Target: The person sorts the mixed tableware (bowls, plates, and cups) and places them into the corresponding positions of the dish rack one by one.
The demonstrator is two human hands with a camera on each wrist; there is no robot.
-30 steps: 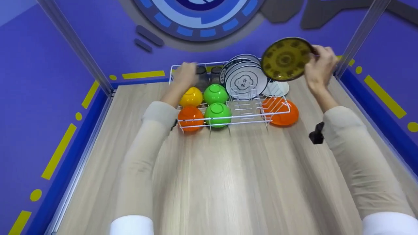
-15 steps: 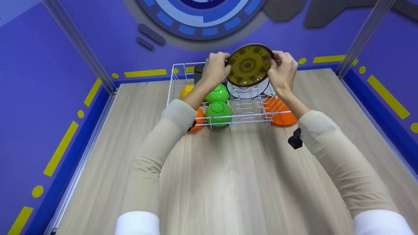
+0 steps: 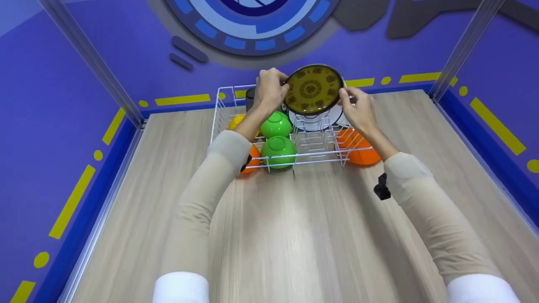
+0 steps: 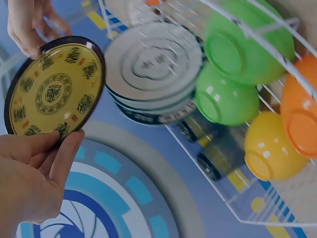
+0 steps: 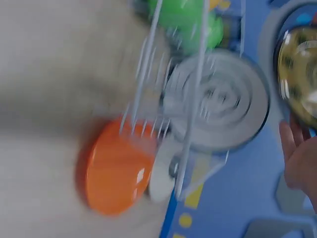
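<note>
A yellow-brown plate (image 3: 313, 89) with a dark rim and printed characters is held up, tilted, over the back of a white wire dish rack (image 3: 307, 158). My left hand (image 3: 269, 90) pinches its left edge, thumb on the face in the left wrist view. At the opposite edge, my right hand (image 3: 360, 109) holds the rim with its fingertips; the right wrist view is blurred there. Behind and below the plate, several white plates (image 4: 153, 62) with dark rims stand in the rack, largely hidden in the head view.
Green bowls (image 3: 278, 151), a yellow bowl (image 4: 274, 146) and an orange bowl (image 4: 302, 106) sit upside down in the rack's left part. Dark glasses (image 4: 220, 153) stand behind them. An orange dish (image 3: 358, 147) and a white lid (image 5: 166, 171) are at its right end. Walls enclose the tabletop.
My right hand has carried the plate leftward from the rack's right end to above the white plates. My left hand has come from the rack's left side and taken the plate's left edge.
</note>
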